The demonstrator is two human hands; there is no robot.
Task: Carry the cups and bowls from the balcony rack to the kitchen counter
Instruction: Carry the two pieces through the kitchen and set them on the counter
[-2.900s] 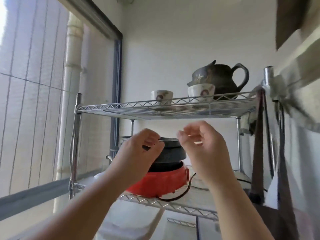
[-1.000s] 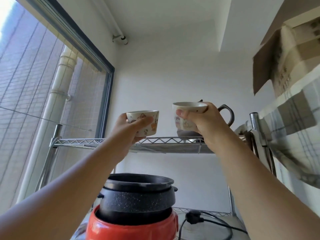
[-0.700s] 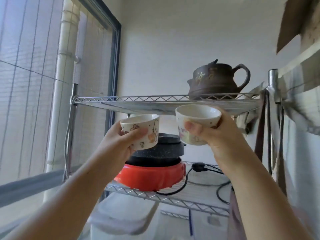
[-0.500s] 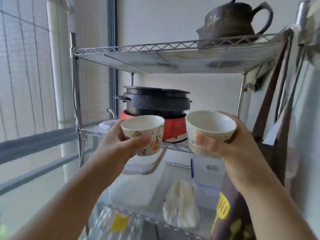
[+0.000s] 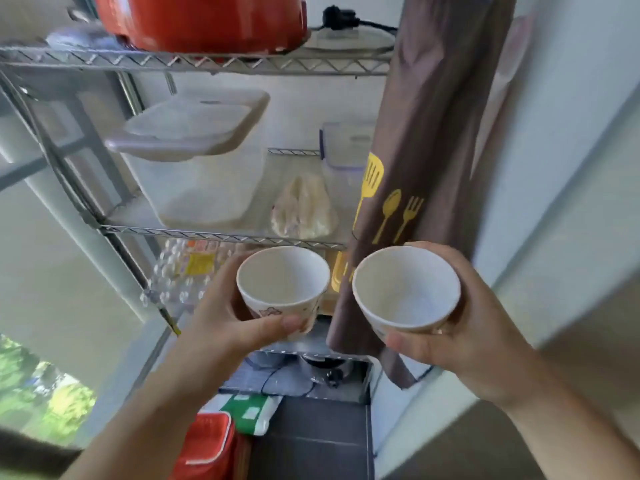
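Head view looks down along the wire rack (image 5: 221, 62), and every place below is told against it. Both hands are in front of the rack, below its second visible shelf. The left hand (image 5: 221, 320) is wrapped round the left cup (image 5: 282, 287), thumb pressed across the near wall and fingers behind the far side. This cup is pale, upright, mouth open to the camera, with small printed figures near its base. The right hand (image 5: 460, 327) is clamped on the right cup (image 5: 405, 289) in the same way, thumb along the near lower wall, fingers curled round the right side. That cup is also pale and upright, and its inside looks empty. The two cups sit side by side, near each other but not touching, and neither touches the rack.

On the rack's upper visible shelf stands a red cooker (image 5: 204, 19) with a black plug (image 5: 337, 17) to its right. One shelf down sit a large translucent lidded box (image 5: 194, 157), a smaller lidded box (image 5: 343, 143) and a pale bag (image 5: 303, 209), whose contents are too blurred to name. A brown apron (image 5: 426, 133) with yellow utensil prints hangs at the rack's right side, its lower part directly behind the right cup. Below the rack lies dark floor tile (image 5: 322, 445).
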